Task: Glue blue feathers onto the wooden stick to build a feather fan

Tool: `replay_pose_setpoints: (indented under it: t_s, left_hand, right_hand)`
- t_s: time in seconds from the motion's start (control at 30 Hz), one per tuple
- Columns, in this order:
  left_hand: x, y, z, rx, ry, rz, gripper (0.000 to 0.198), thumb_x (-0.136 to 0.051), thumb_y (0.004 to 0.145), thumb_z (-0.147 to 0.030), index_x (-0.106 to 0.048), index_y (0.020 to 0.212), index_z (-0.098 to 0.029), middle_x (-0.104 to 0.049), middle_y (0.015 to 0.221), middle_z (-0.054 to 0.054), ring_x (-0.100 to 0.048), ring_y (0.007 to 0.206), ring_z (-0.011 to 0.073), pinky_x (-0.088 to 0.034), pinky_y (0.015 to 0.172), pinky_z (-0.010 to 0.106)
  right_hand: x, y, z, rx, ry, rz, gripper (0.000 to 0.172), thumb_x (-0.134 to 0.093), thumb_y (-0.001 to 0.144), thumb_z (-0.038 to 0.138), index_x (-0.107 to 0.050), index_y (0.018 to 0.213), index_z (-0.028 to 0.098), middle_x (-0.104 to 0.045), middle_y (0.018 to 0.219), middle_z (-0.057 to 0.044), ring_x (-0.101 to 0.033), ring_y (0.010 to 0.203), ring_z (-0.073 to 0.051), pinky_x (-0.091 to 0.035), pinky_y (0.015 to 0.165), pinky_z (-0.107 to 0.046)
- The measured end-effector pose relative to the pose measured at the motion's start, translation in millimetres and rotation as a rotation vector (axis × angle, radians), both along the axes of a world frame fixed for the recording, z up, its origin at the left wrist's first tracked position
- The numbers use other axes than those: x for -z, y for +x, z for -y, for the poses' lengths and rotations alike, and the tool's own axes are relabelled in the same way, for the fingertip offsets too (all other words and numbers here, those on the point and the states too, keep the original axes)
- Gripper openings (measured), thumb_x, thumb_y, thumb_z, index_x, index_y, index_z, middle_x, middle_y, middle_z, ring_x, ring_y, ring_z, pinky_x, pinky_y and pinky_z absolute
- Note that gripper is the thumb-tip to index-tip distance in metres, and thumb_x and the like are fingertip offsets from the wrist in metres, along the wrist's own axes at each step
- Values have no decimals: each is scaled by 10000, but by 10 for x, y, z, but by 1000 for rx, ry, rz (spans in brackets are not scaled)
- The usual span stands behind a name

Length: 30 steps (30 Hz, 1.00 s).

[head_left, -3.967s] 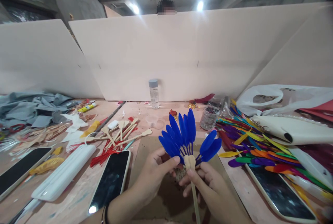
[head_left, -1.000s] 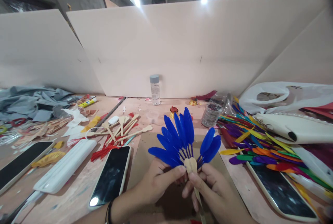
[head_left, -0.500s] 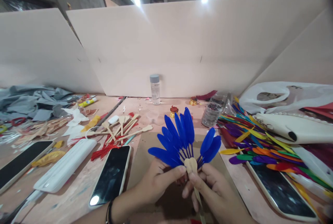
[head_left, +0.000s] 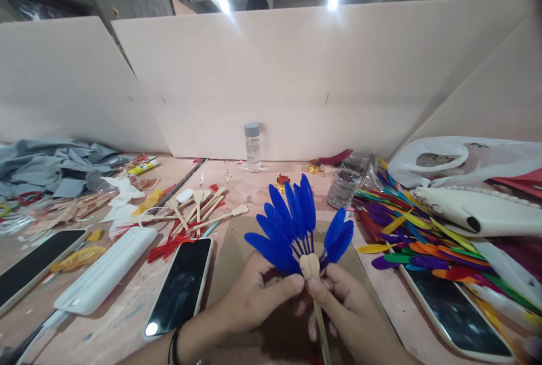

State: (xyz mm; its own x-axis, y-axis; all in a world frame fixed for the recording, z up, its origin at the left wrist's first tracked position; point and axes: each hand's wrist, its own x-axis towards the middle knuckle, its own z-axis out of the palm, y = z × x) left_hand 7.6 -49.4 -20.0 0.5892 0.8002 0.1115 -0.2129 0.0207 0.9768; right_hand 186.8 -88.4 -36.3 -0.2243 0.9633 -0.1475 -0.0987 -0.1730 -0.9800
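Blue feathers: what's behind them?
Brown board and pink tabletop show around the blue feathers, with a red-and-gold ornament peeking out behind their tips. Whatever the feathers cover can't be seen.

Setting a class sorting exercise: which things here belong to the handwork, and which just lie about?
Handwork:
wooden stick, held
blue feathers, fanned at its head
probably loose coloured feathers
probably other wooden sticks

Apparently lying about:
phones
grey-capped bottle
white plastic bag
grey cloth

Craft workshop; loose feathers, wooden sticks show it.

Matt blue feathers, smooth wooden stick; glossy phone
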Motion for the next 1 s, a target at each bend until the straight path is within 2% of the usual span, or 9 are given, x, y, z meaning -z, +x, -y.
replay_pose_setpoints:
  t_s: [0.07,0.2,0.27,0.5,0.73,1.0]
  left_hand:
    - [-6,-6,-8,-45,18,-1,281,-733,930,-456,-730,900,-176,-655,744,19,-595,685,168,-470,676,276]
    - [-23,-22,-29,-235,57,-35,365,-771,880,-514,-715,777,-168,-661,731,17,-571,694,167,-472,680,268]
    - [-20,-24,-37,-283,69,-59,386,-777,867,-531,-712,754,-168,-658,708,12,-562,679,164,-475,673,265]
    - [-23,-53,-65,-269,214,-147,273,-731,913,-440,-780,870,-175,-741,802,44,-628,751,195,-544,737,292]
    - [-107,-53,-84,-305,336,-207,190,-726,891,-330,-806,833,-167,-781,818,69,-683,777,223,-580,736,311]
    - [-137,-21,-74,-295,302,-159,151,-762,869,-315,-833,870,-183,-829,898,82,-731,841,252,-607,784,340]
  right_hand:
    - [-7,2,0,-9,0,8,617,-674,819,798,-583,869,190,-746,730,-30,-659,487,-107,-445,450,-195]
    - [-35,-3,7,-23,-13,19,606,-661,829,797,-570,870,199,-777,777,-45,-660,486,-109,-444,454,-203]
    - [-40,-10,6,-25,-11,15,601,-660,833,794,-564,858,201,-782,781,-45,-653,480,-105,-445,459,-203]
    - [82,-21,14,-23,-15,-31,572,-659,861,764,-577,884,199,-782,764,-48,-644,464,-108,-438,450,-209]
    - [158,-26,41,-6,-8,-67,557,-659,873,751,-550,856,205,-768,733,-33,-624,445,-99,-414,437,-200]
    - [136,-46,59,-21,-19,-81,561,-654,868,759,-528,835,213,-766,728,-32,-603,431,-88,-396,423,-191]
